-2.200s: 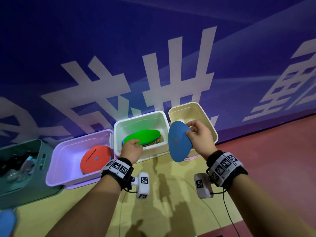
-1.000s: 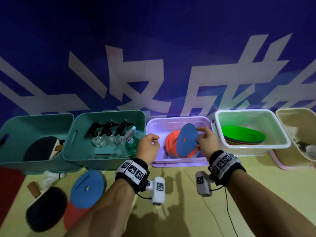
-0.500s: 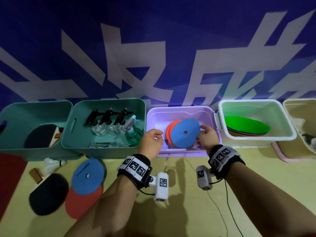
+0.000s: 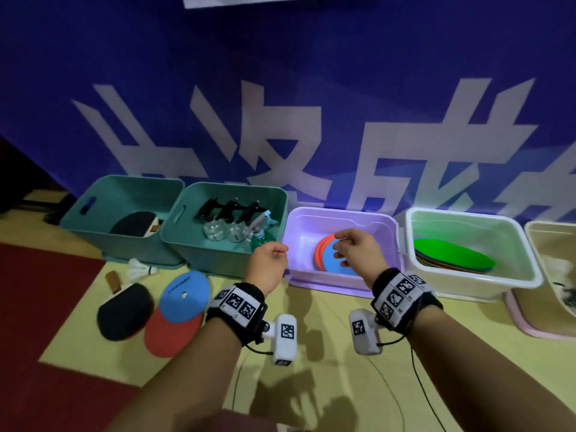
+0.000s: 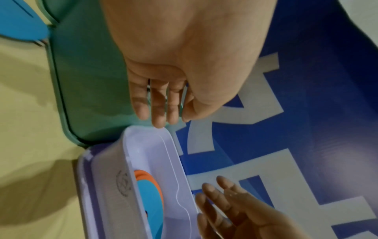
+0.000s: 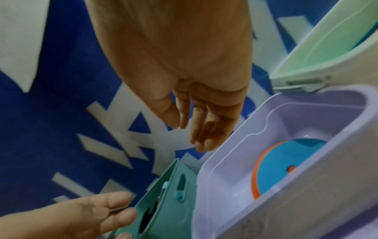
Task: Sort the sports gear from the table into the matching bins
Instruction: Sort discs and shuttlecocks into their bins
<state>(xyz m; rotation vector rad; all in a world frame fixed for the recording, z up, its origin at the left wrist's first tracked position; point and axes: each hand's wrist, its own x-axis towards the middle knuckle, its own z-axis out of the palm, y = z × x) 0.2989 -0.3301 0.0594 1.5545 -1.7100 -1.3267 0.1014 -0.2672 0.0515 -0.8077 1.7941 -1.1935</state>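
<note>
A lilac bin [image 4: 299, 232] holds orange discs with a blue disc [image 4: 333, 263] lying flat on top; the same blue disc [image 6: 286, 158] shows in the right wrist view. My right hand [image 4: 349, 247] hovers just above it, fingers relaxed and empty. My left hand [image 4: 274, 254] hangs loosely curled at the bin's front left corner, holding nothing. On the floor at the left lie another blue disc [image 4: 185, 293], a red disc [image 4: 171, 333], a black paddle [image 4: 124, 311] and a white shuttlecock [image 4: 138, 269].
Left of the lilac bin stand a teal bin [image 4: 193, 244] with spray bottles and another teal bin [image 4: 93, 226] holding a paddle. To the right are a white bin [image 4: 467, 222] with flat green markers and a beige bin [image 4: 545, 232]. A blue banner backs them.
My right hand has laid the blue disc flat on the orange discs in the lilac bin, let go and lifted slightly. The left hand stays by the bin's corner.
</note>
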